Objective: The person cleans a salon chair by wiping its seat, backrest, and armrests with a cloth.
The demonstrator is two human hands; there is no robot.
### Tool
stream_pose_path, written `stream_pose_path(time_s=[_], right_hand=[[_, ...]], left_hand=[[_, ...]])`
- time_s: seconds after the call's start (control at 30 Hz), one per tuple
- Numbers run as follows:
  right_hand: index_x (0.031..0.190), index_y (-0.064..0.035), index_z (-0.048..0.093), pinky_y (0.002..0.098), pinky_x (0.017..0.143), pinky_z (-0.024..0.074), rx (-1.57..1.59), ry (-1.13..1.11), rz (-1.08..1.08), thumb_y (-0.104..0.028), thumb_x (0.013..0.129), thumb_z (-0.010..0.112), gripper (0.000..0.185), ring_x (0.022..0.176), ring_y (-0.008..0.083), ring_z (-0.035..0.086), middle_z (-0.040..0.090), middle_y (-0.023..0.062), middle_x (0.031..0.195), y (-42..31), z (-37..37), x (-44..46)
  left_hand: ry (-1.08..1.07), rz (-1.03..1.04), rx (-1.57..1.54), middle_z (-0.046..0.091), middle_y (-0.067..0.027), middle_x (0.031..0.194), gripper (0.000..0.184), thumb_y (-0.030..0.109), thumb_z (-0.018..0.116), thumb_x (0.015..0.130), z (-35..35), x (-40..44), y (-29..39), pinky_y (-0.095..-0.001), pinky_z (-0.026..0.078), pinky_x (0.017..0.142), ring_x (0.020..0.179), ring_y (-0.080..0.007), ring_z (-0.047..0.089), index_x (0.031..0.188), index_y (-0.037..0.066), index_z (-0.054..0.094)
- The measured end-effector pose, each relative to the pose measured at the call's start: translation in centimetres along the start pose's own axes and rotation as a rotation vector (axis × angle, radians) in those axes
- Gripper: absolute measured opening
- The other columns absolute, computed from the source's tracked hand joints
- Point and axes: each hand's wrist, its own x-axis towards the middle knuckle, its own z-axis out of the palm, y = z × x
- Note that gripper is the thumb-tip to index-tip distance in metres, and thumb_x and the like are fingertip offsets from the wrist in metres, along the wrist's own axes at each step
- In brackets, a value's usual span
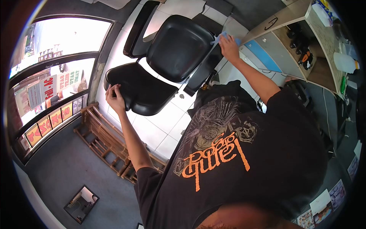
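Holding a light-blue soft cloth [219, 38] under its bent fingers, the right hand [229, 49] is at the rim of a black, rounded, padded chair seat [179, 47], close to the end of a long black armrest [201, 74]. The cloth shows on both sides of the fingers; how firmly it is pressed, I cannot tell. The left hand [115, 98] rests its slightly bent fingers on the outer edge of the black, curved, padded backrest [143, 89]; whether it pinches this edge, I cannot tell. Below the chair lies a white tiled floor [156, 131], and near the left forearm stands a brown bamboo bench [110, 141].
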Motion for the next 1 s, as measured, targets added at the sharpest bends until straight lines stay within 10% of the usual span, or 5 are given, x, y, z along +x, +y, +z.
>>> stream_pose_path(time_s=[0.23,0.47,0.73,1.0], right_hand=[[0.108,-0.0079,0.067,0.0509,0.113,0.0392,0.274,-0.775,-0.284,-0.027,0.101,0.055,0.024,0.127,0.0387,0.057,0.069,0.0188,0.117,-15.7,1.4,-4.1],[0.111,-0.013,0.068,0.0506,0.108,0.0424,0.398,-0.827,-0.551,-0.03,0.1,0.058,0.023,0.12,0.0339,0.061,0.069,0.0141,0.117,-14.9,3.9,-4.3],[0.111,-0.0093,0.069,0.05,0.116,0.0384,0.103,-0.384,-0.28,-0.017,0.095,0.063,0.018,0.126,0.0358,0.059,0.07,0.0135,0.118,2.6,-2.8,2.7],[0.121,-0.0036,0.067,0.0547,0.114,0.0395,0.118,-0.2,-0.088,-0.023,0.101,0.06,0.028,0.128,0.044,0.056,0.064,0.0279,0.129,-1.2,0.9,-0.7]], left_hand=[[0.022,-0.016,-0.05,0.079,-0.0094,0.097,0.021,0.016,0.065,0.101,0.1,-0.1,-0.4,-0.0438,0.043,0.109,0.126,-0.0313,0.061,0.097,0.002,0.08],[-0.002,-0.017,-0.041,0.077,-0.0116,0.103,0.023,0.017,0.065,0.102,-0.1,-0.3,-0.8,-0.0425,0.044,0.109,0.129,-0.0319,0.061,0.1,0.0,0.08],[0.024,0.002,-0.044,0.079,-0.0088,0.098,0.021,0.015,0.065,0.101,-0.1,-0.1,-0.3,-0.0438,0.043,0.109,0.125,-0.0314,0.062,0.095,0.001,0.08],[-0.002,-0.017,-0.025,0.078,-0.012,0.102,0.024,0.019,0.064,0.102,-0.4,-0.2,0.0,-0.0418,0.044,0.108,0.128,-0.0315,0.061,0.099,0.001,0.081]])
